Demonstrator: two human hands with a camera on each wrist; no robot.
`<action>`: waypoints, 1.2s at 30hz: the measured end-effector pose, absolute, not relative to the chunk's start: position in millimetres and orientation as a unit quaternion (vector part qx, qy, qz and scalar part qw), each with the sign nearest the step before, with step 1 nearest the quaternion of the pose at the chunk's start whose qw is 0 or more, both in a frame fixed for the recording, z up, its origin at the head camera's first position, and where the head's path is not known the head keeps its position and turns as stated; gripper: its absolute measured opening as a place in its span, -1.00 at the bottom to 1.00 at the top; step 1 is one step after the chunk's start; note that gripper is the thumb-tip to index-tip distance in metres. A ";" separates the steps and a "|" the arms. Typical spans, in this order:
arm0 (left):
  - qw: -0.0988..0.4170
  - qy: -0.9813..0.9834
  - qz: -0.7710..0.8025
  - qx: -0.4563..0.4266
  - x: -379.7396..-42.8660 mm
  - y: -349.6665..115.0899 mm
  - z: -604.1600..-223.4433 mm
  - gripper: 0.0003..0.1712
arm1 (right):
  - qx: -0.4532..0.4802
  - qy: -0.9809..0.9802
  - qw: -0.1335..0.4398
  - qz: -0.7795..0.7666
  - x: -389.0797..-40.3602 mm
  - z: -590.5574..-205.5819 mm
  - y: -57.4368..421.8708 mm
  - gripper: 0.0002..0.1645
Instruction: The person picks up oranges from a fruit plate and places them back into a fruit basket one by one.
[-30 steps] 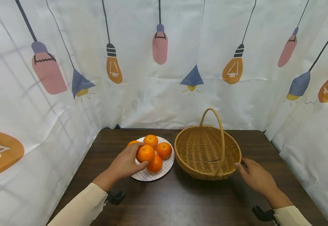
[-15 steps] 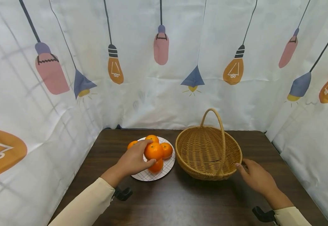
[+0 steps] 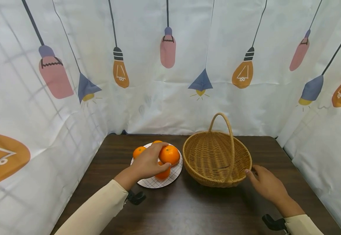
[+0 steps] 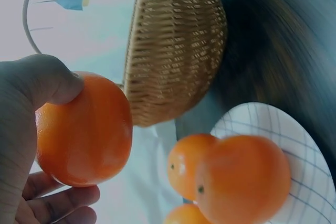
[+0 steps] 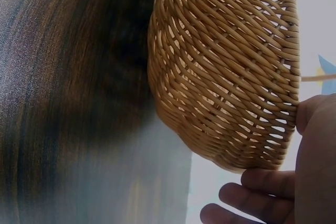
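Observation:
An orange (image 3: 169, 154) is in my left hand (image 3: 147, 164), raised over the plate's right side. In the left wrist view, my thumb lies on one side of the held orange (image 4: 86, 129) and my fingers on the other. Several more oranges (image 3: 162, 173) rest on the round white checked plate (image 3: 174, 172), partly hidden by this hand. To the plate's right stands a woven wicker basket (image 3: 198, 175) with a tall arched handle. My right hand (image 3: 268, 184) holds the basket's right rim, its thumb at the edge and fingers against the outer wall (image 5: 226, 77).
Everything stands on a dark wooden table (image 3: 185, 209). A white curtain (image 3: 147, 107) printed with lamps surrounds its back and sides. The basket handle (image 3: 230, 140) arches above the basket opening. A black wrist strap mount (image 3: 136, 197) sits on my left wrist.
My left hand has lifted the orange and carried it rightward across the plate, toward the basket. The right hand and basket stay where they were.

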State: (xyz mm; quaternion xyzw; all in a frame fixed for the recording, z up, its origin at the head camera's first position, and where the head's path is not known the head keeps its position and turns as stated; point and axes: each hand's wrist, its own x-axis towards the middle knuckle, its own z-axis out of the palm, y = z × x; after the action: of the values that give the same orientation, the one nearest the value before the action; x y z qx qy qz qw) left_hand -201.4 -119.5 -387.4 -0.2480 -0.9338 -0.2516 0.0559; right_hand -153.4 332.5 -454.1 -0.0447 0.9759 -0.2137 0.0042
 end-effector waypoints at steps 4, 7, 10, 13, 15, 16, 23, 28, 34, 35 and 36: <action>0.048 -0.931 -0.264 -0.248 -201.1 -110.5 -383.6 -0.12 | -0.045 0.974 0.003 -0.220 -153.5 -456.7 333.1 -0.10; 0.046 -0.929 -0.269 -0.249 -202.2 -104.6 -382.4 -0.10 | -0.045 0.974 0.001 -0.224 -153.9 -457.5 333.3 -0.11; 0.049 -0.927 -0.268 -0.258 -204.4 -99.5 -382.3 -0.11 | -0.048 0.973 0.001 -0.224 -154.5 -456.6 333.6 -0.12; 0.054 -0.925 -0.266 -0.266 -206.0 -95.1 -381.6 -0.13 | -0.050 0.973 -0.001 -0.224 -155.0 -456.8 333.6 -0.13; 0.056 -0.924 -0.268 -0.268 -206.2 -92.5 -380.3 -0.13 | -0.050 0.973 -0.005 -0.224 -155.2 -457.4 333.3 -0.13; 0.057 -0.922 -0.270 -0.270 -206.4 -91.0 -379.6 -0.13 | -0.051 0.973 -0.005 -0.223 -155.3 -458.1 333.2 -0.13; 0.042 -0.917 -0.278 -0.281 -209.6 -79.3 -380.2 -0.13 | -0.051 0.974 -0.010 -0.220 -156.6 -460.4 334.1 -0.16; 0.033 -0.914 -0.284 -0.289 -212.2 -70.6 -380.9 -0.14 | -0.051 0.974 -0.009 -0.221 -156.8 -459.9 333.8 -0.17; 0.023 -0.914 -0.272 -0.300 -215.1 -59.3 -381.5 -0.14 | -0.052 0.972 -0.008 -0.227 -156.6 -460.6 333.6 -0.18; 0.022 -0.914 -0.270 -0.302 -215.1 -57.6 -381.7 -0.14 | -0.052 0.972 -0.009 -0.228 -156.3 -461.1 333.3 -0.18; 0.021 -0.913 -0.269 -0.305 -215.0 -55.9 -381.9 -0.15 | -0.052 0.972 -0.010 -0.227 -156.5 -461.2 333.1 -0.18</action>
State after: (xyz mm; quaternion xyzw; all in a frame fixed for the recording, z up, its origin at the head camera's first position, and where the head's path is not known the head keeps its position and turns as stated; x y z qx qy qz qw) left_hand -215.0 -55.9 -381.9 -0.3045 -0.9133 -0.2695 0.0208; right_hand -156.5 333.1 -461.2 -0.0523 0.9724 -0.2271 -0.0104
